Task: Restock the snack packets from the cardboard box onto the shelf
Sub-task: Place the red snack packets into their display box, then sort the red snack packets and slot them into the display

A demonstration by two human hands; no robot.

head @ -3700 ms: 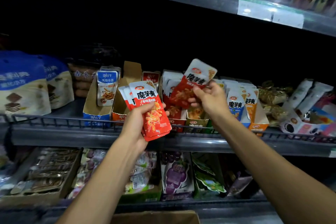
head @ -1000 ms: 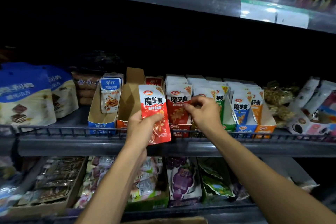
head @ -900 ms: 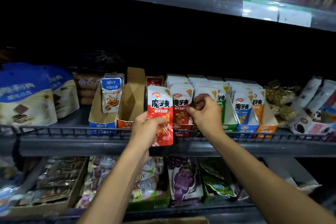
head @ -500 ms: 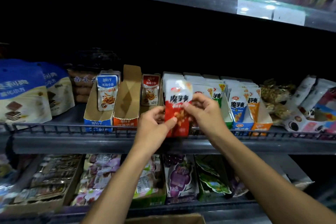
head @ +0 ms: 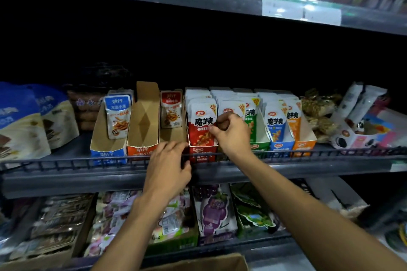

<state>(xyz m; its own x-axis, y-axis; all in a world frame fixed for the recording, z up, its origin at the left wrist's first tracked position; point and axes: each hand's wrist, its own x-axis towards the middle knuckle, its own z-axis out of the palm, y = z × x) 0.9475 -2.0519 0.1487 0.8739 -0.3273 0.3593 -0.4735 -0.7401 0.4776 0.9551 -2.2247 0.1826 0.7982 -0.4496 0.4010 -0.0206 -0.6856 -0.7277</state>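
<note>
On the middle shelf (head: 286, 171), the right hand (head: 231, 136) pinched the front red packet (head: 202, 125) standing in its red tray (head: 201, 152), while the left hand (head: 169, 165) hung loose and empty by the rail, likely needing more packets from the cardboard box (head: 198, 263) below.

The middle shelf (head: 286, 171) has a wire rail along its front edge. Behind the rail stand open display cartons (head: 143, 138) of snack packets (head: 202, 121); blue bags (head: 19, 121) stand toward its left end.
</note>
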